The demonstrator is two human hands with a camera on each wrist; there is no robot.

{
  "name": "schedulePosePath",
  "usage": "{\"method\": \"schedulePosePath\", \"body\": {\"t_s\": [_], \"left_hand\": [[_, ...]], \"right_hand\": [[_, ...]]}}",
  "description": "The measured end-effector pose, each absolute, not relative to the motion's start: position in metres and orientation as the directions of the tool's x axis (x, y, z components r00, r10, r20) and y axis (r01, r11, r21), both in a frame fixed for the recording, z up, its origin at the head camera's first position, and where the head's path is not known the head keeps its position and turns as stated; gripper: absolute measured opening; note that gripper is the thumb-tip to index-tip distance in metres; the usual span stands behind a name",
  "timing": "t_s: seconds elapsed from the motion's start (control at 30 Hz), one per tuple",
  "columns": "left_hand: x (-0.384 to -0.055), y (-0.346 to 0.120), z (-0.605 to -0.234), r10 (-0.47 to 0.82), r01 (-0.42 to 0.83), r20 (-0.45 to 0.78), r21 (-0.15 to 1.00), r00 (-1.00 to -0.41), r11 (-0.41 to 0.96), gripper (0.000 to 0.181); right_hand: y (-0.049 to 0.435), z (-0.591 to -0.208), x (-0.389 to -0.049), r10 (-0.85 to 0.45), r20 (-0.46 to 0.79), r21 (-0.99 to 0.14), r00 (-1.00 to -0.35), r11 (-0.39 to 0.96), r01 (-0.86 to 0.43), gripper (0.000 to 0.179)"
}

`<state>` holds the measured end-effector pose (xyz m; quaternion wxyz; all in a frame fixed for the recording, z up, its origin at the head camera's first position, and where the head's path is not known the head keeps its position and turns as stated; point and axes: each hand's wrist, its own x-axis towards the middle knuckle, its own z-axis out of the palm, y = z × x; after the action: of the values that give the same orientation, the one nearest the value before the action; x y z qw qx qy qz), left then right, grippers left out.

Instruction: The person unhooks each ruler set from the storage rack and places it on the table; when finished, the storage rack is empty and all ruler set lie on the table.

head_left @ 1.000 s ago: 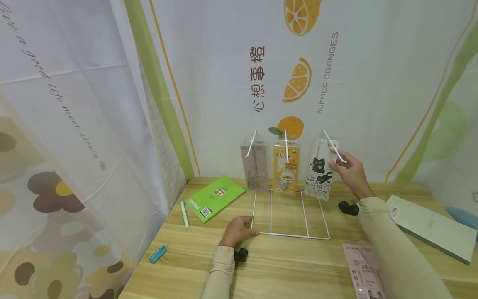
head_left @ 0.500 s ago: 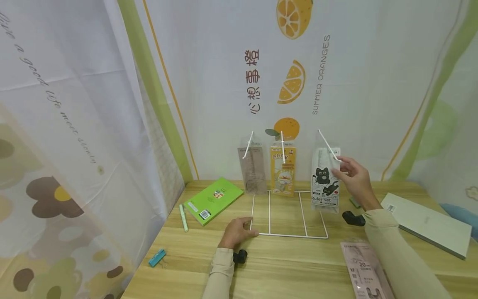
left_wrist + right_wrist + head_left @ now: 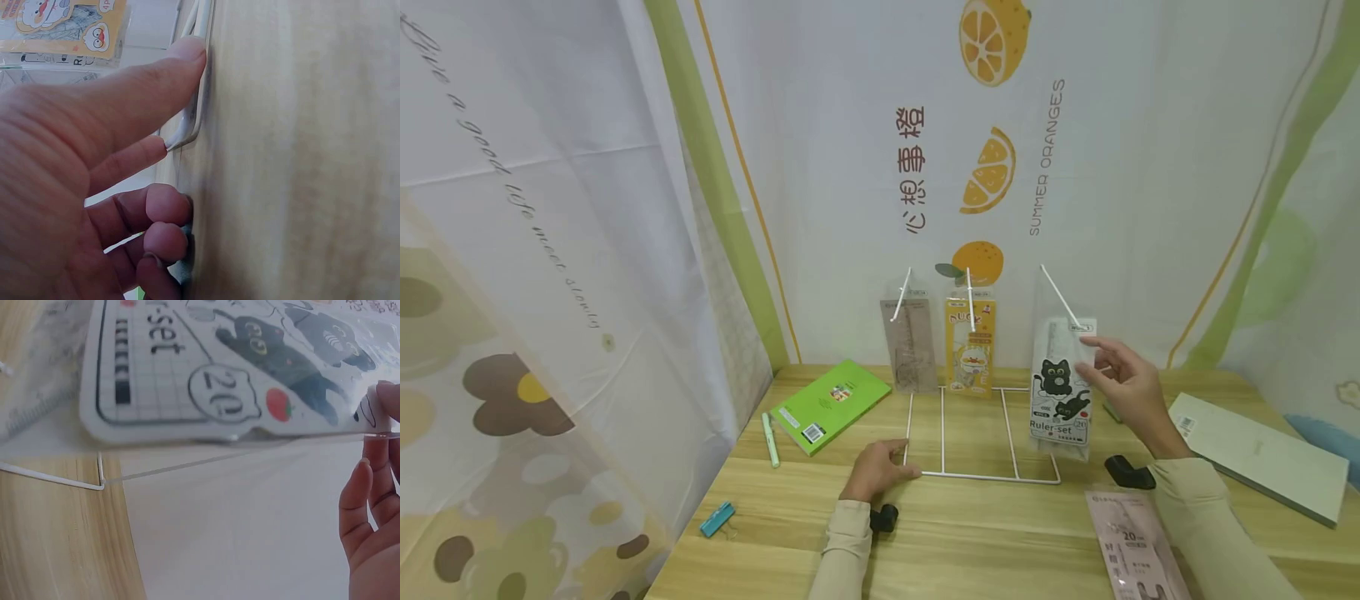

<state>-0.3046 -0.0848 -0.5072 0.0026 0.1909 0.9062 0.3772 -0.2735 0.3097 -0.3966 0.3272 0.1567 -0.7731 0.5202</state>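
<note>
A wire rack (image 3: 977, 476) with white bars stands on the table, its three hooks jutting forward. My left hand (image 3: 880, 471) holds the rack's front left corner between thumb and forefinger; the other fingers curl loosely beside it in the left wrist view. At the right hook's tip, my right hand (image 3: 1126, 387) pinches the right edge of a ruler set packet (image 3: 1060, 404) printed with black cats. Whether the packet's hole is still on the hook, I cannot tell. A yellow duck packet (image 3: 972, 346) hangs from the middle hook, and a greyish-pink packet (image 3: 910, 342) from the left one.
Left of the rack lie a green book (image 3: 831, 407), a pale green pen (image 3: 771, 440) and a blue binder clip (image 3: 717, 518). At right are a pale grey-green box (image 3: 1262, 458) and a pink packet (image 3: 1131, 533), partly behind the right sleeve. A printed curtain (image 3: 1120, 208) hangs behind.
My right hand has drawn the cat ruler packet forward along the right hook to its tip, and slightly down and rightward. My left hand has stayed on the rack's corner.
</note>
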Motion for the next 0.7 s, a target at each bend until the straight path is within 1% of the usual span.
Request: {"method": "schedulePosePath", "body": {"t_s": [0.3,0.53,0.7], "left_hand": [[-0.304,-0.084,-0.509,0.341,0.336,0.138,0.694,-0.93,0.636,0.058],[-0.304,-0.084,-0.511,0.332,0.328,0.133,0.69,-0.934,0.645,0.059],[-0.304,-0.085,-0.511,0.337,0.347,0.155,0.681,-0.929,0.645,0.059]], "right_hand": [[0.31,-0.4,-0.252,0.067,0.661,-0.7,-0.748,0.413,-0.582,0.048],[0.31,-0.4,-0.237,0.036,0.701,-0.658,-0.712,0.419,-0.626,0.049],[0.309,-0.397,-0.228,0.029,0.703,-0.643,-0.71,0.452,-0.618,0.049]]}}
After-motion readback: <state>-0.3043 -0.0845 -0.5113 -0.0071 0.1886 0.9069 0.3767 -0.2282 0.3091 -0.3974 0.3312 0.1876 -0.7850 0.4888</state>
